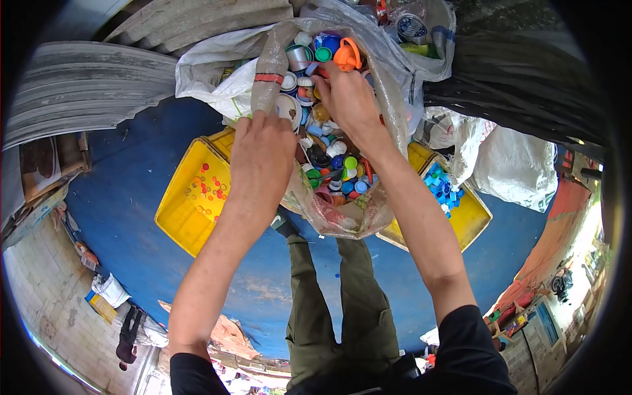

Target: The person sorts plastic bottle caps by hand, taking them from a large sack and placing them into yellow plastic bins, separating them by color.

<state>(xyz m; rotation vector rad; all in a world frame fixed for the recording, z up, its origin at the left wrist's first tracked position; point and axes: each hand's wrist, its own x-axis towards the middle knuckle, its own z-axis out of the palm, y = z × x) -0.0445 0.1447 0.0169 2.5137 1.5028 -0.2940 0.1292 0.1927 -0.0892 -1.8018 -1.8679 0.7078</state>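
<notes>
A large whitish plastic sack point(388, 85) stands with its mouth wide, full of bottle caps and lids point(336, 148) in many colours. My left hand point(265, 148) is closed on the sack's near-left rim, its fingers curled over the clear plastic. Inside the mouth, my right hand point(352, 105) reaches among the caps with bent fingers. Its fingertips are beside a small lavender cap point(312, 68), and what they hold, if anything, is hidden. Just beyond that hand lies an orange lid with a loop point(349, 55). A silvery can-like piece point(299, 57) and a round white lid point(288, 110) are nearby.
A yellow crate point(172, 214) with red and orange caps stands left of the sack. Another yellow crate point(479, 214) to the right holds blue caps point(442, 187). White sacks point(513, 161) lie farther right. Blue flooring point(263, 276) spreads below; a person point(129, 336) is at far left.
</notes>
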